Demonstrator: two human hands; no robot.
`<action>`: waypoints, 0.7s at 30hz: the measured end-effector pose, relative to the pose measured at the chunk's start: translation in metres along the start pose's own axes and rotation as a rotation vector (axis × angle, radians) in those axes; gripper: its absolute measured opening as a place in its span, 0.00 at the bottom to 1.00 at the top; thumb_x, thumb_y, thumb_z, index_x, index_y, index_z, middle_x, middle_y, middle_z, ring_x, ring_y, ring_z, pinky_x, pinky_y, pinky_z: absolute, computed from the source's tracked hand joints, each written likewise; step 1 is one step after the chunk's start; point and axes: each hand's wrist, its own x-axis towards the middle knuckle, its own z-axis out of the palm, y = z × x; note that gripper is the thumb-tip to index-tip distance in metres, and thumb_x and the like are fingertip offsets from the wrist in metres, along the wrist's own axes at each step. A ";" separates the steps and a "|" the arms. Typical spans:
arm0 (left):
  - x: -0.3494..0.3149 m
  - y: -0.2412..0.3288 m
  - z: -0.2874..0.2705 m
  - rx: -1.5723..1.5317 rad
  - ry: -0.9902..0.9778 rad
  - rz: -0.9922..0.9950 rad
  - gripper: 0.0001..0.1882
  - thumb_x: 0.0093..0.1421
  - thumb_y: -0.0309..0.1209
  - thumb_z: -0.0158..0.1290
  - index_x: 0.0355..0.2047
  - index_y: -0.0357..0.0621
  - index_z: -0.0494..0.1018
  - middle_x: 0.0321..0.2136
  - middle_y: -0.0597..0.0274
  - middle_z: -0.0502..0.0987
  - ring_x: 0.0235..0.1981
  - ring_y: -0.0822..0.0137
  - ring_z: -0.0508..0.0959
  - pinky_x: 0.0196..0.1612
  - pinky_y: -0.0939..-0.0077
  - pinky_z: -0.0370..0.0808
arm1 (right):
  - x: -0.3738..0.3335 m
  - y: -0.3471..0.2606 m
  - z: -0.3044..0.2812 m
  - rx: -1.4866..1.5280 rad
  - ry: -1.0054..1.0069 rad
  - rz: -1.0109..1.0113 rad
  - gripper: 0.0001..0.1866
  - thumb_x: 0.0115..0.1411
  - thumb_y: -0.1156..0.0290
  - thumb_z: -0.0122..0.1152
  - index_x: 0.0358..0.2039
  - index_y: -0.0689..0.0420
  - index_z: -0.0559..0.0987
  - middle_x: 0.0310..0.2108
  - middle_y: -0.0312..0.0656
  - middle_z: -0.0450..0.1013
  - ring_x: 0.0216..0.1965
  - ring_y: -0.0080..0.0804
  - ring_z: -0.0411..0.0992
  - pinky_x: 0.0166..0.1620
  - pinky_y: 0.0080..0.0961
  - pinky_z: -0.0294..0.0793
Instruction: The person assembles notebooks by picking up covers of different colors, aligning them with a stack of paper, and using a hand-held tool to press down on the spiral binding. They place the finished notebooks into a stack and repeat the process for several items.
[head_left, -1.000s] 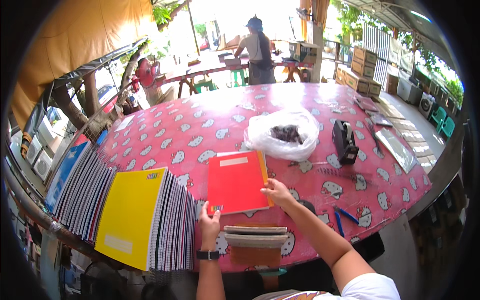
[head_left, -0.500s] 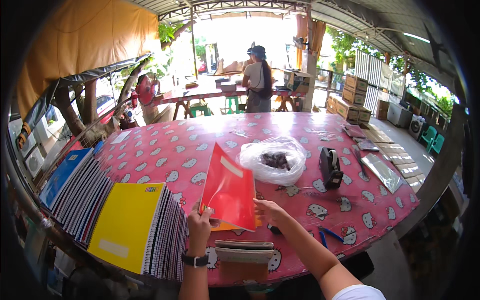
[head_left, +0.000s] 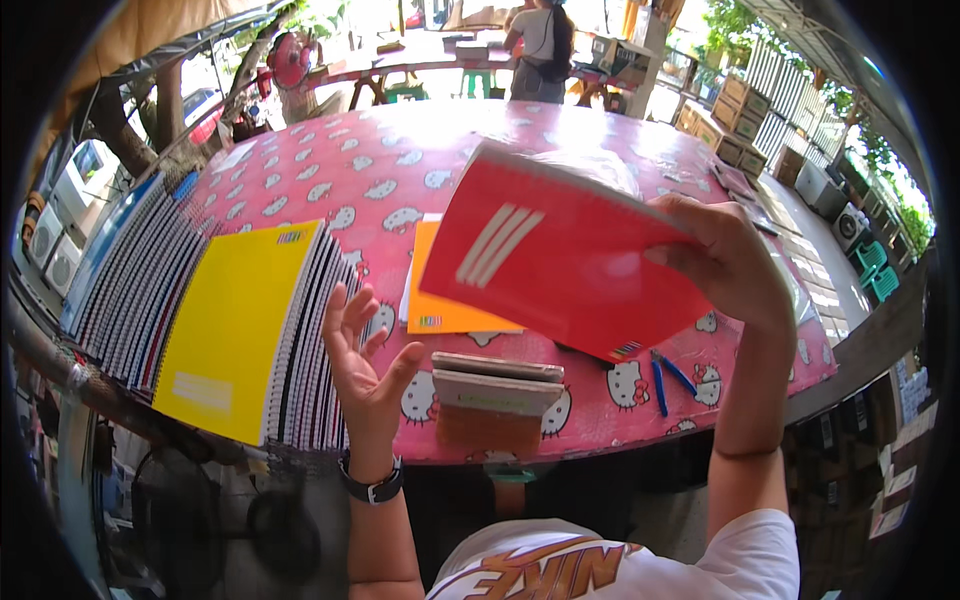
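Observation:
My right hand grips a red notebook by its right end, thumb on the cover. Tilted above the table, the notebook shows a pale striped label and a small coloured mark. My left hand is raised with its fingers spread, holding nothing, between the spiral notebooks and the red one. Beneath the red notebook, partly covered, lies an orange notebook cover on the table. A yellow spiral notebook tops a leaning row of several spiral-bound notebooks at the left.
The pink patterned table holds blue-handled pliers and a small wooden block-like stand at its near edge. A plastic bag is mostly hidden behind the red notebook. Beyond are a person, a red fan and stacked boxes.
The red notebook has swung up and right in my right hand and turned. My left hand has let go of it and opened. The view has tipped downward.

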 end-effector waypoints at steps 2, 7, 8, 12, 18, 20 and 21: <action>0.000 0.001 0.008 0.119 -0.026 0.162 0.43 0.48 0.36 0.64 0.60 0.44 0.54 0.53 0.52 0.66 0.54 0.61 0.67 0.52 0.66 0.66 | 0.001 -0.002 0.011 -0.141 -0.116 -0.188 0.16 0.47 0.82 0.59 0.39 0.60 0.75 0.23 0.52 0.72 0.25 0.47 0.72 0.30 0.30 0.71; 0.003 -0.019 0.005 0.128 -0.341 0.088 0.27 0.52 0.26 0.58 0.53 0.40 0.63 0.44 0.55 0.74 0.45 0.67 0.74 0.47 0.74 0.69 | 0.002 -0.030 0.027 -0.300 -0.239 -0.176 0.16 0.46 0.82 0.60 0.39 0.62 0.75 0.30 0.48 0.76 0.33 0.45 0.76 0.36 0.28 0.75; 0.003 -0.026 0.006 0.023 -0.332 0.073 0.22 0.55 0.22 0.54 0.51 0.39 0.64 0.41 0.57 0.75 0.43 0.70 0.74 0.45 0.76 0.70 | 0.001 -0.034 0.028 -0.311 -0.215 -0.205 0.16 0.46 0.82 0.60 0.39 0.61 0.75 0.31 0.48 0.76 0.33 0.44 0.76 0.36 0.29 0.75; -0.002 -0.038 0.006 -0.228 -0.272 0.012 0.15 0.58 0.17 0.49 0.46 0.37 0.67 0.36 0.63 0.76 0.37 0.75 0.74 0.41 0.80 0.71 | -0.001 -0.041 0.031 -0.338 -0.183 -0.252 0.14 0.46 0.82 0.59 0.36 0.59 0.76 0.30 0.46 0.76 0.32 0.43 0.76 0.34 0.31 0.76; -0.011 -0.036 -0.003 -0.204 -0.265 0.053 0.07 0.59 0.19 0.50 0.38 0.37 0.70 0.33 0.63 0.73 0.33 0.74 0.72 0.38 0.81 0.69 | -0.002 -0.055 0.041 -0.459 -0.193 -0.353 0.13 0.45 0.79 0.57 0.34 0.56 0.73 0.23 0.40 0.73 0.27 0.39 0.75 0.28 0.30 0.74; -0.020 -0.036 -0.013 -0.189 -0.278 0.026 0.07 0.58 0.20 0.50 0.38 0.37 0.70 0.33 0.62 0.72 0.34 0.73 0.72 0.38 0.80 0.69 | -0.007 -0.061 0.041 -0.533 -0.259 -0.398 0.12 0.46 0.77 0.56 0.33 0.54 0.70 0.19 0.37 0.69 0.24 0.36 0.74 0.24 0.28 0.72; -0.022 -0.036 -0.016 -0.172 -0.277 0.000 0.08 0.57 0.20 0.51 0.38 0.37 0.69 0.34 0.61 0.72 0.35 0.73 0.72 0.39 0.79 0.70 | -0.010 -0.066 0.040 -0.533 -0.254 -0.384 0.12 0.46 0.77 0.56 0.33 0.54 0.70 0.19 0.37 0.69 0.24 0.36 0.74 0.24 0.28 0.72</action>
